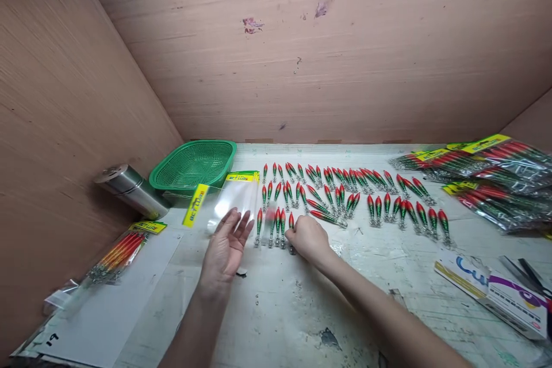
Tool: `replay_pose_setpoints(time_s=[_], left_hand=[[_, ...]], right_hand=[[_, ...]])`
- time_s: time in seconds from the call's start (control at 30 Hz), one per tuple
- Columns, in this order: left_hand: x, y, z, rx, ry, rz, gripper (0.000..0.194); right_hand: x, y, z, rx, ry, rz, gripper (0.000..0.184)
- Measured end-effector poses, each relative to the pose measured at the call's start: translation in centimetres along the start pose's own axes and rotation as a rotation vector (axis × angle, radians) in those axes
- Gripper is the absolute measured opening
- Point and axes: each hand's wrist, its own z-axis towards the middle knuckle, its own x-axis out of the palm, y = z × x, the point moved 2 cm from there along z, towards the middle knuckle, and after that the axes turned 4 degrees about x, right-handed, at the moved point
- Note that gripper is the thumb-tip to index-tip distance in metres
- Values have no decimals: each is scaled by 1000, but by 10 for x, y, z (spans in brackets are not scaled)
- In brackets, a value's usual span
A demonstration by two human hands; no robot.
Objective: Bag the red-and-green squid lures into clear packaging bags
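Observation:
My left hand [227, 248] is palm up with its fingers spread and holds nothing. Just beyond its fingertips lies a clear plastic bag [237, 198] with a yellow header. Another yellow header card [195, 205] on clear film is to the left. My right hand [311, 240] is closed, its fingertips pinching a red and green squid jig [291, 221] in the front row; the fingers hide part of it. Between my hands stand several more squid jigs [277, 227], and a reddish blur [269, 218] beside them is smeared by motion. Further squid jigs [329, 196] lie in rows behind.
A green basket [194, 164] and a metal cylinder [131, 190] stand at the left, near a bag of orange lures [125, 250] on a white board [116, 310]. Packed lures [509, 184] pile up at the right, above a white box [491, 293] and scissors [528, 276]. Wooden panels [319, 52] enclose the table.

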Motion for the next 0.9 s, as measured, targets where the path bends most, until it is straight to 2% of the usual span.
replay_pose_setpoints(time_s=[0.13,0.23,0.37,0.53,0.63,0.73,0.8,0.9], left_hand=[[1,20,-5,-10,28,-63,14],[0,28,-9,-3,73,-79,9],[-3,37,-12,-7,151,-13,22],[-8,45,-10,44,151,19,28],[-8,46,-10,81,160,30,33],[-7,45,-12,95,153,36,34],[-7,45,-13,82,144,38,34],[-5,47,-17,27,148,33,34]], right_hand=[[-5,-13,-1,4,-26,-13,23],[-5,-12,-4,-12,-61,-14,24],[-3,-4,-5,6,-72,-30,20],[-4,2,0,38,-60,-37,16],[-13,-4,-1,52,-76,-20,14],[-29,-18,-16,24,-97,14,13],[-37,-28,-33,-97,-129,75,13],[-39,-35,-59,-460,-266,182,13]])
